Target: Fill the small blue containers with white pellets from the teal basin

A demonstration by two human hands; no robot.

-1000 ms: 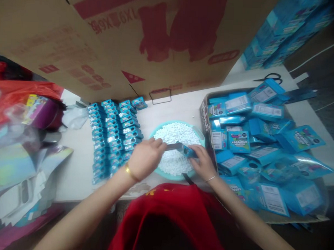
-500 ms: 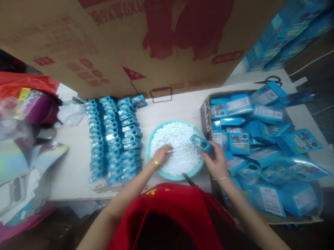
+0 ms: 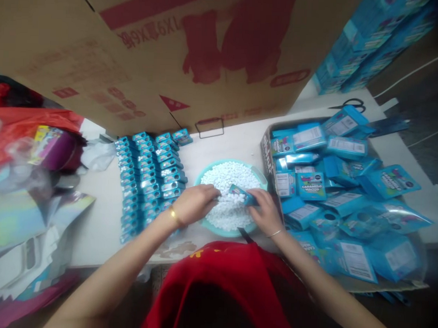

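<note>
A light turquoise basin (image 3: 203, 176) full of small white pellets (image 3: 233, 171) stands in front of me. My right hand (image 3: 266, 212) is closed on a small blue box (image 3: 251, 199), held tilted low over the pellets. Several white pellets lie at the box's upper side. My left hand (image 3: 196, 203), a gold bracelet at its wrist, is over the basin's left side. Its fingers are curled together, pointing toward the box and apart from it. What they hold, if anything, is hidden.
Rows of similar blue boxes (image 3: 149, 174) stand left of the basin. A carton (image 3: 267, 149) heaped with blue packages (image 3: 311, 186) is at the right, scissors (image 3: 353, 105) behind it. A big cardboard box (image 3: 143, 69) rises at the back. Plastic bags and papers lie far left.
My right hand has brought the blue box left and down over the pellets. My left hand has come up out of the pellets and moved a little left.
</note>
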